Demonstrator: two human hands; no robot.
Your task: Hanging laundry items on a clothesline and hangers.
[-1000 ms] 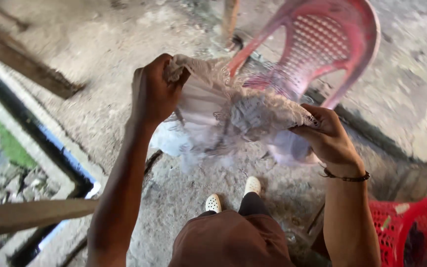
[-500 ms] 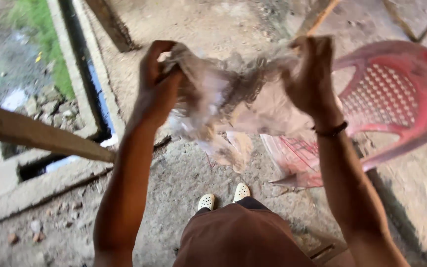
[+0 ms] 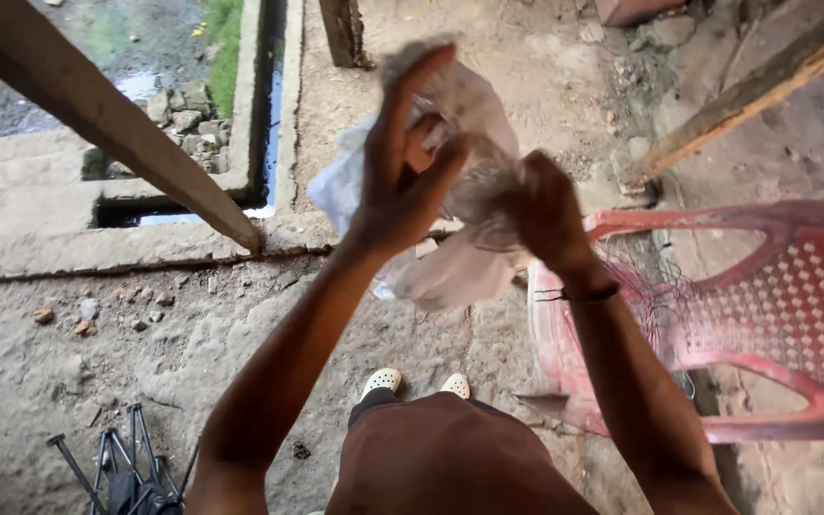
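Ground: I look down on one stretch of bare dirt and concrete floor (image 3: 69, 372), with a water-filled drain (image 3: 183, 215) along its far edge.
Chair: I count one red plastic chair (image 3: 774, 315), tipped on its side to the right of my right arm, its perforated seat facing me.
Beams: two wooden beams, one slanting beam (image 3: 97, 114) across the upper left and one leaning post (image 3: 755, 91) at the upper right.
Left arm: it rises from the lower middle up towards the centre, elbow low, wrist bent forward.
Left hand: my left hand (image 3: 402, 181) is raised in front of me, fingers curled and clamped on the upper folds of the bag, thumb pressed across them.
Right arm: it comes up from the lower right, with one dark band (image 3: 579, 294) at the wrist.
Right hand: my right hand (image 3: 545, 215) sits just right of the left one, fingers closed on the bag's bunched middle; its back faces me.
Bag: one crumpled clear plastic bag (image 3: 450, 267), held in the air between both hands, above the floor and just left of the chair; its loose lower part hangs below them.
Shoes: two pale shoes (image 3: 417, 383) show under my lap.
Stand: one dark folded metal stand (image 3: 131, 472) lies at the lower left.
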